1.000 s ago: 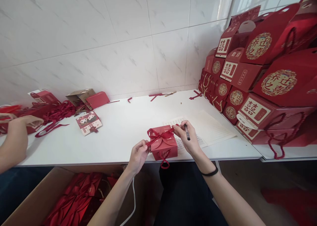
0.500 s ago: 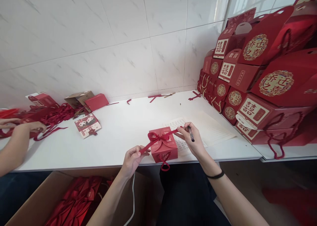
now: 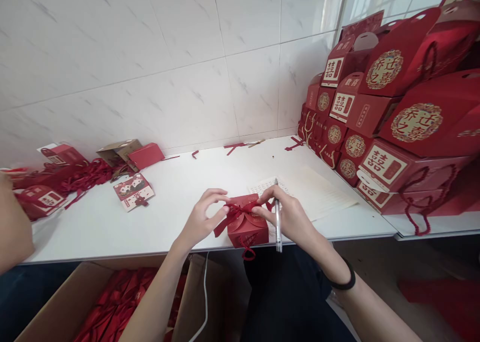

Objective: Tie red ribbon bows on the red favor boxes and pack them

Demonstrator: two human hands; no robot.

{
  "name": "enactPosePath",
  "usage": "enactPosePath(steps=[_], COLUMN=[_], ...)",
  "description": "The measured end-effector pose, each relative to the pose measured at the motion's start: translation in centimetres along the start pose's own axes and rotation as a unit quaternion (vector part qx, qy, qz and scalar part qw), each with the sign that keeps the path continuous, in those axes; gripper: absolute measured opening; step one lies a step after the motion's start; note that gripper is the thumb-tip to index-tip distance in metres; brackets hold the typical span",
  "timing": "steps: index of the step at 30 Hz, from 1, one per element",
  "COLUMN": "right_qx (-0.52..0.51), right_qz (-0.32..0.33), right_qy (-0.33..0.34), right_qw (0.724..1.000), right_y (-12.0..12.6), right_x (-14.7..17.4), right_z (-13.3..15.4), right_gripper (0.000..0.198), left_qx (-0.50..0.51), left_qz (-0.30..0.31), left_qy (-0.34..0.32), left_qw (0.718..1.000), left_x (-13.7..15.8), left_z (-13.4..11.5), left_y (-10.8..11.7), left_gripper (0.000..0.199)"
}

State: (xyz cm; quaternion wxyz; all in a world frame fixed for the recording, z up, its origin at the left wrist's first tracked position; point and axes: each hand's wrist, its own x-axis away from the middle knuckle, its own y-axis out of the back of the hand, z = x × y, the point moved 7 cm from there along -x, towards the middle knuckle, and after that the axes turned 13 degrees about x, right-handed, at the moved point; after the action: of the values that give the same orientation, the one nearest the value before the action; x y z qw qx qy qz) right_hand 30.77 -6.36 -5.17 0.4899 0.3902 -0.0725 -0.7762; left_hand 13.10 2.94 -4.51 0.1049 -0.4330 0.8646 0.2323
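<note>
A small red gift box (image 3: 247,234) stands at the table's front edge, with a twisted cord loop (image 3: 248,254) hanging from its front. A red ribbon (image 3: 244,209) is tied in a bow over its top flaps. My left hand (image 3: 204,214) pinches the bow's left side between thumb and forefinger; a ribbon tail (image 3: 221,226) slants down below it. At the other side of the bow, the thumb and forefinger of my right hand (image 3: 287,214) are closed on the ribbon. A pen (image 3: 278,222) is also held in that hand, pointing up and down between its fingers.
Stacked red gift boxes (image 3: 375,112) fill the right side. Printed paper sheets (image 3: 326,194) lie behind my right hand. Leftward are a panda-print box (image 3: 133,189), a ribbon heap (image 3: 88,174) and another person's arm (image 3: 13,227). Below stands a carton (image 3: 56,297) of red items.
Both hands have moved inward from the ribbon's outstretched tails to the bow. The pen has swung upright. At left, the other person's arm has shifted, and a red box shows there.
</note>
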Motion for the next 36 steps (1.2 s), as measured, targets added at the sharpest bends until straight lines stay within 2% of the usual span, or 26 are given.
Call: enactPosePath(steps=[3, 6, 11, 16, 19, 22, 25, 28, 32, 36], right_qx=[-0.003, 0.009, 0.008, -0.066, -0.067, -0.025, -0.012, -0.054, -0.12, -0.126], right_qz=[0.049, 0.065, 0.072, 0.103, 0.067, 0.019, 0.055, 0.079, 0.062, 0.056], right_qy=[0.029, 0.033, 0.059, 0.058, 0.029, -0.048, -0.103, -0.112, -0.109, -0.127], right_qw=[0.998, 0.997, 0.996, 0.991, 0.995, 0.998, 0.993, 0.989, 0.985, 0.982], right_y=[-1.3, -1.6, -1.1, -1.9, -1.9, -1.3, -1.7, -2.1, -2.0, -1.7], right_x=[0.1, 0.1, -0.8, -2.4, -2.7, -1.9, -0.6, 0.4, 1.2, 2.1], right_z=[1.1, 0.8, 1.4, 1.7, 0.1, -2.8, -4.6, -4.5, -3.4, -2.7], right_gripper=[0.014, 0.014, 0.015, 0.012, 0.006, 0.013, 0.023, 0.028, 0.025, 0.022], left_qx=[-0.084, -0.088, -0.067, -0.046, -0.017, 0.003, 0.002, -0.015, -0.03, -0.045], left_qz=[0.076, 0.106, 0.106, 0.086, 0.06, 0.039, 0.035, 0.03, 0.029, 0.033], left_qy=[-0.019, -0.023, -0.029, -0.001, 0.009, 0.015, 0.02, 0.019, 0.022, 0.019], left_qw=[0.993, 0.99, 0.992, 0.995, 0.998, 0.999, 0.999, 0.999, 0.999, 0.998], left_x=[-1.4, -1.7, -1.6, -1.6, -1.5, -1.4, -1.3, -1.3, -1.3, -1.3], left_z=[-1.8, -1.9, -1.3, -0.3, 0.4, 1.0, 1.4, 1.2, 1.0, 0.9], left_y=[-2.7, -3.8, -3.7, -4.1, -4.2, -4.0, -3.9, -3.8, -4.0, -4.1], left_gripper=[0.013, 0.013, 0.013, 0.008, 0.007, 0.007, 0.009, 0.008, 0.008, 0.01])
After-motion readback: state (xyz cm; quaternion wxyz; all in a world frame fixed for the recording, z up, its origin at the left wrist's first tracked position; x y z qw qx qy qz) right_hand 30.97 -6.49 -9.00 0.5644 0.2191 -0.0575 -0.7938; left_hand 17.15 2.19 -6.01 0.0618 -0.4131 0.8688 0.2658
